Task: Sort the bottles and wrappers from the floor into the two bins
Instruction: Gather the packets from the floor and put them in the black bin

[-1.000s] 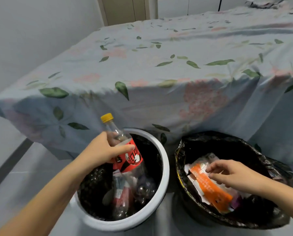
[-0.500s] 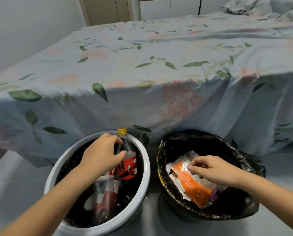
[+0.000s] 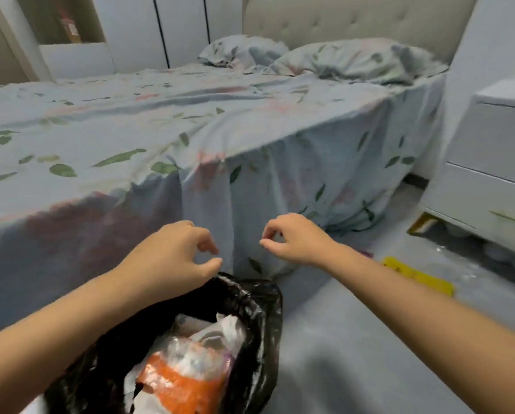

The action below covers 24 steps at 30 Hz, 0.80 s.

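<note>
The black-lined bin (image 3: 250, 318) sits at the bottom of my view, its near side cut off by the frame edge, and inside it I can see an orange wrapper (image 3: 178, 386) lying on top of white and clear wrappers (image 3: 220, 333) whose print I can't read. Part of the bin's left rim is hidden behind my left forearm. My left hand (image 3: 172, 258) hangs just above the bin's far rim, fingers loosely curled with nothing in them; my right hand (image 3: 292, 239) is up and to the right of the bin, also loosely curled and empty, thumb and forefinger near each other but pinching nothing I can make out. Half a second ago the left hand was down in the white bin on a red-labelled bottle and the right was touching the orange wrapper; now both are lifted clear, and the white bin and its bottles have gone out of frame as the view swung right. To the right of the bin, on the grey floor (image 3: 340, 354), lies a yellow wrapper (image 3: 417, 276), and well beyond that something clear and crinkled (image 3: 459, 264), too blurred to name. Behind the bin hangs the leaf-printed bedsheet (image 3: 250, 180), with two pillows (image 3: 349, 59) against a tufted headboard (image 3: 355, 19) at the far end. A white nightstand (image 3: 489, 162) stands far right of the bin, and white wardrobe doors (image 3: 178, 28) are beyond the bed.
</note>
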### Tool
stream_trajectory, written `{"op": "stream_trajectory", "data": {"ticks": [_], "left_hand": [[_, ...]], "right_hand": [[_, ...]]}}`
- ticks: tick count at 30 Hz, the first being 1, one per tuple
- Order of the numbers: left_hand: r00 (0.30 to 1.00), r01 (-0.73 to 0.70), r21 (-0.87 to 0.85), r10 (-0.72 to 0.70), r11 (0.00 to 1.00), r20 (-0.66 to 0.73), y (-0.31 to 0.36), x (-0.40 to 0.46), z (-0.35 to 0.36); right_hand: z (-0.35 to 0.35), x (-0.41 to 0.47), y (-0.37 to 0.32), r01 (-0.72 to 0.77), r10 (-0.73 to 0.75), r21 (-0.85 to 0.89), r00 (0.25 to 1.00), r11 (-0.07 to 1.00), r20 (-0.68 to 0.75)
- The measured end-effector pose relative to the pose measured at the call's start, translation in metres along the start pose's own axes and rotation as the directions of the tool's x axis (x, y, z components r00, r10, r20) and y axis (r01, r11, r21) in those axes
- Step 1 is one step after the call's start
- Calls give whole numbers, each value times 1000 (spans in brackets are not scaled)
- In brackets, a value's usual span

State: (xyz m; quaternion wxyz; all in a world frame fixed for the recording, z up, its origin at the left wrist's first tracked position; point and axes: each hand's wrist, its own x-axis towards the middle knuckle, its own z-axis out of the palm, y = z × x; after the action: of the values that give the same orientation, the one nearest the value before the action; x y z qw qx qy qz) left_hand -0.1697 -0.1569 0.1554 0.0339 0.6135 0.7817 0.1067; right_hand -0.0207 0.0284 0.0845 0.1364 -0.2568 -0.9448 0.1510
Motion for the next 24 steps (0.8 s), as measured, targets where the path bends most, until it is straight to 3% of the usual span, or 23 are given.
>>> {"op": "stream_trajectory", "data": {"ticks": [5, 9, 13, 16, 24], "left_hand": [[989, -130, -72, 135, 989, 60, 64, 61, 37], [956, -209, -98, 224, 973, 191, 109, 101, 96], [916, -208, -205, 264, 956, 301, 154, 130, 155], [893, -212, -237, 287, 948, 347, 181, 138, 194], [856, -179, -236, 269, 955, 441, 208, 153, 255]], "right_hand": [[23, -32, 135, -390, 392, -94, 920, 916, -6], [50, -87, 222, -636, 647, -146, 761, 758, 47], [65, -142, 287, -824, 820, -35, 567, 566, -72], [74, -182, 322, -885, 875, -86, 464, 457, -135], [95, -208, 371, -849, 870, -244, 492, 469, -38]]}}
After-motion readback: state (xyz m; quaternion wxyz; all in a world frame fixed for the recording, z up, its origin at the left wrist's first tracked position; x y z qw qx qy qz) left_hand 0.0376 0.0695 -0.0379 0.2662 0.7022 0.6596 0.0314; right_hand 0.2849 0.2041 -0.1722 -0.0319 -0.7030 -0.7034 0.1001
